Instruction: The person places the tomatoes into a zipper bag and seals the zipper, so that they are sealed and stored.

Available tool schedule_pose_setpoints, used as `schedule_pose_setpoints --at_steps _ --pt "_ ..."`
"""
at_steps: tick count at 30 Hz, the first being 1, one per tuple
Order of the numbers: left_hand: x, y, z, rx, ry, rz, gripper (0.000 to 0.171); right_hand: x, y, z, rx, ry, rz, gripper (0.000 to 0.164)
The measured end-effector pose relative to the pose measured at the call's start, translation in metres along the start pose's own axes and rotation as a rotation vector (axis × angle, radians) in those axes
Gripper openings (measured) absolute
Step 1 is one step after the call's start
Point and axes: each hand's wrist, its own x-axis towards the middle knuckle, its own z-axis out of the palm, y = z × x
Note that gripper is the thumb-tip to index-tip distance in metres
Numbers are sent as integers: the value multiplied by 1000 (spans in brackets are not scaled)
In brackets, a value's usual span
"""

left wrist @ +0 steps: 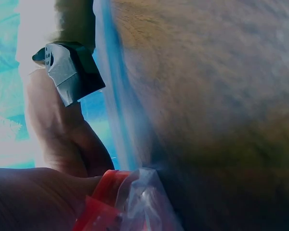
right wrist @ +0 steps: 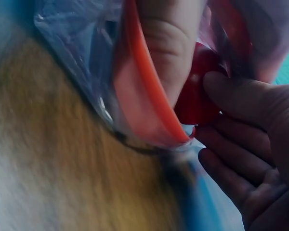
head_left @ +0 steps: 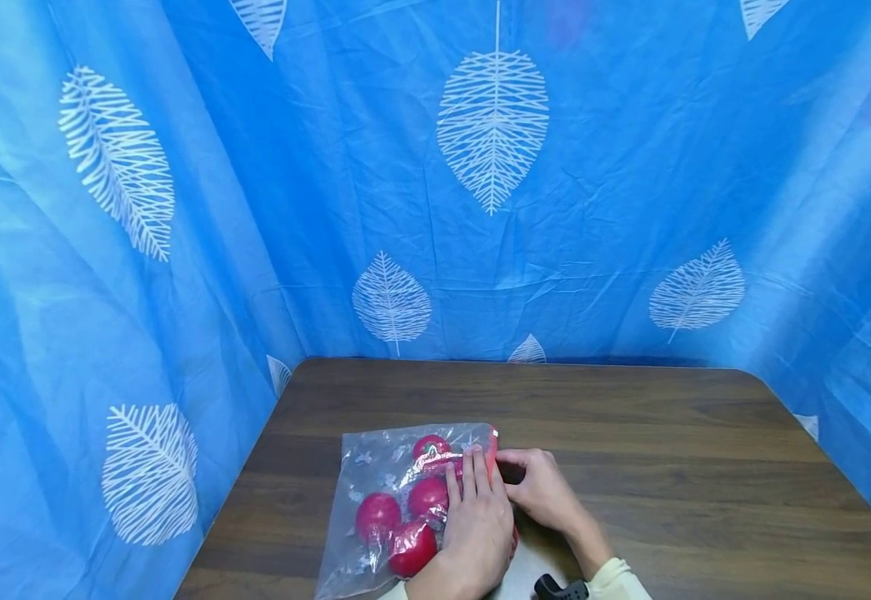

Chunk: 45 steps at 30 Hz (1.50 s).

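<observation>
A clear zip bag (head_left: 356,479) with a red edge lies on the table in the head view, with several glossy red balls (head_left: 377,517) showing through it. My left hand (head_left: 473,521) rests over its right part, fingers straight; the right wrist view shows a digit of it inside the red-edged mouth (right wrist: 151,89). At that mouth my right hand (head_left: 548,492) pinches a red ball (right wrist: 197,98), thumb on its near side, fingertips beneath. Seen from above, this ball is hidden. In the left wrist view, the red edge (left wrist: 111,190) lies against the left hand.
The bag is on the near part of a dark wooden table (head_left: 668,467) with rounded far corners. Blue curtains (head_left: 315,208) with white leaf prints enclose its back and sides. A black wrist strap (head_left: 561,588) sits by the right sleeve.
</observation>
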Motion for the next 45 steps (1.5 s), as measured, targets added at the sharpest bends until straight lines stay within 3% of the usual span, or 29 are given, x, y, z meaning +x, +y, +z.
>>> schedule_pose_setpoints --at_steps 9,18,23,31,38,45 --pt "2 1 -1 18 -13 7 115 1 5 -8 9 -42 26 34" --pt "-3 3 3 55 99 -13 106 9 1 10 2 25 -34 30" --pt "-2 4 3 5 81 -19 104 9 2 9 -1 8 -27 33" --pt "-1 5 2 8 80 -4 92 -1 7 -15 -23 23 20 31" --pt "1 12 1 -22 106 -26 96 -17 14 -41 -10 75 50 32" --pt "8 18 -4 -121 126 -46 105 -38 18 -62 -73 55 121 32"
